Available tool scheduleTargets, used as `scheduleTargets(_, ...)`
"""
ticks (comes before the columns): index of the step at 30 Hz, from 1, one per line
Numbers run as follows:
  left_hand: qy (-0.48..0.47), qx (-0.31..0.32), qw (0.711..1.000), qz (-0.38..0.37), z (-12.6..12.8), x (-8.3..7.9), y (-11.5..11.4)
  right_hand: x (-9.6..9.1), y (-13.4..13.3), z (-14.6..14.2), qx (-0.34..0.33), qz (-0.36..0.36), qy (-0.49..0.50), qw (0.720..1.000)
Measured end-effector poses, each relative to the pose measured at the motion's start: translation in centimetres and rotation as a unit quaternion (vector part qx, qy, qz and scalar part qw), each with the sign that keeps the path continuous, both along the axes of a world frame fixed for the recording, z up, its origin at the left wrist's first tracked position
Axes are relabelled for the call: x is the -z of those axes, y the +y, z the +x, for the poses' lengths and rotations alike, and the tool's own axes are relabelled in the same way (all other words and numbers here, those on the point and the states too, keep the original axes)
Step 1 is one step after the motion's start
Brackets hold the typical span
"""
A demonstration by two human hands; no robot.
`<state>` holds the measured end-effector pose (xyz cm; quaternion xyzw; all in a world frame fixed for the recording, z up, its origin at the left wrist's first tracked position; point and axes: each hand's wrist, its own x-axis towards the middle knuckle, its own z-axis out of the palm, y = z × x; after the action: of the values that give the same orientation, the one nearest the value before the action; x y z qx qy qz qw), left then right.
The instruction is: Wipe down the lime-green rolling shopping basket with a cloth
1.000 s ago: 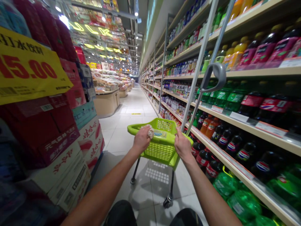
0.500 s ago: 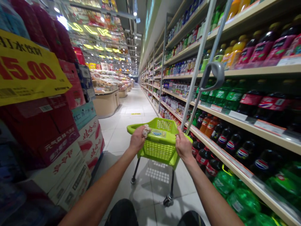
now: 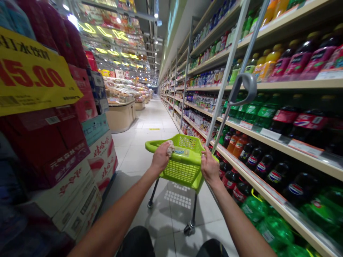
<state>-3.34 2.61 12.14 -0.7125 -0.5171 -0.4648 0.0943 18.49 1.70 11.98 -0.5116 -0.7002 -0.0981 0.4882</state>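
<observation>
A small lime-green shopping cart [image 3: 182, 170] stands in front of me, its basket facing down the aisle. My left hand [image 3: 161, 157] is closed on a crumpled whitish cloth [image 3: 170, 148], which it presses against the left part of the cart's handle bar [image 3: 153, 145]. A label panel [image 3: 181, 151] sits at the middle of the bar, just right of the cloth. At the bar's right end, my right hand [image 3: 209, 167] grips the handle, its fingers partly hidden and one finger raised a little. What shows of the basket's inside holds nothing visible.
Shelves of bottled drinks [image 3: 264, 160] run close along the right. A grey hook-like handle on a pole [image 3: 245, 89] sticks out there. Stacked drink cartons [image 3: 88, 153] with a yellow price sign [image 3: 34, 73] rise at left. Display counters [image 3: 120, 116] stand farther along the tiled aisle [image 3: 151, 134].
My left hand has slid the cloth slightly right along the handle, towards the label panel. The fingers of my right hand have loosened a little. The cart has barely shifted.
</observation>
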Motion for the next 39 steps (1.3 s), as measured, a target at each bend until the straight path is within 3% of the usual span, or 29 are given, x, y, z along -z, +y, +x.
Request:
scheduleTargets(3, 0.086, 0.106, 0.990, 0.024, 4.6, -0.3, -0.7, 0.2, 0.0, -0.1, -0.013, 0.009, -0.002, 1.000)
scheduleTargets(5, 0.121, 0.140, 0.982, 0.027, 6.4, -0.5, -1.0, 0.5, 0.1, 0.3, -0.017, 0.012, -0.003, 1.000)
scheduleTargets(8, 0.109, 0.109, 0.988, 0.017, 4.5, -0.5, -0.9, 0.9, 0.4, 1.1, -0.011, 0.022, 0.012, 1.000)
scheduleTargets(12, -0.002, -0.008, 1.000, 0.008, -0.4, 0.0, 0.1, 1.1, 0.3, 1.5, 0.000, 0.025, 0.059, 0.998)
scheduleTargets(14, -0.020, -0.018, 0.999, 0.019, -0.1, 0.2, 0.1, 1.1, 0.1, 1.4, -0.002, 0.020, 0.077, 0.997)
scheduleTargets(19, 0.123, 0.128, 0.983, 0.048, 8.6, 0.2, -1.2, 1.0, -0.4, 1.4, -0.043, 0.012, 0.099, 0.994)
scheduleTargets(22, 0.165, 0.156, 0.973, 0.039, 11.8, 0.0, -1.9, 0.8, -0.3, 2.0, -0.054, 0.022, 0.115, 0.992)
scheduleTargets(24, 0.164, 0.152, 0.974, 0.030, 10.8, -0.1, -1.8, 0.6, -0.2, 2.6, -0.059, 0.022, 0.134, 0.989)
scheduleTargets(26, 0.146, 0.136, 0.980, 0.023, 8.0, -0.1, -1.4, 0.5, -0.2, 3.0, -0.062, 0.015, 0.146, 0.987)
scheduleTargets(30, 0.038, 0.018, 0.999, 0.016, 3.1, -0.1, -0.4, 0.6, -0.5, 2.5, -0.044, -0.006, 0.129, 0.991)
scheduleTargets(32, 0.036, 0.014, 0.999, 0.019, 3.4, 0.1, -0.6, 1.0, -0.4, 1.6, -0.041, -0.001, 0.093, 0.995)
scheduleTargets(36, 0.132, 0.118, 0.983, 0.039, 7.1, 0.5, -1.4, 2.1, 0.0, 0.3, -0.022, 0.026, 0.021, 0.999)
scheduleTargets(39, 0.145, 0.127, 0.980, 0.043, 6.5, 0.5, -1.4, 2.7, 0.2, 0.3, -0.014, 0.032, -0.018, 0.999)
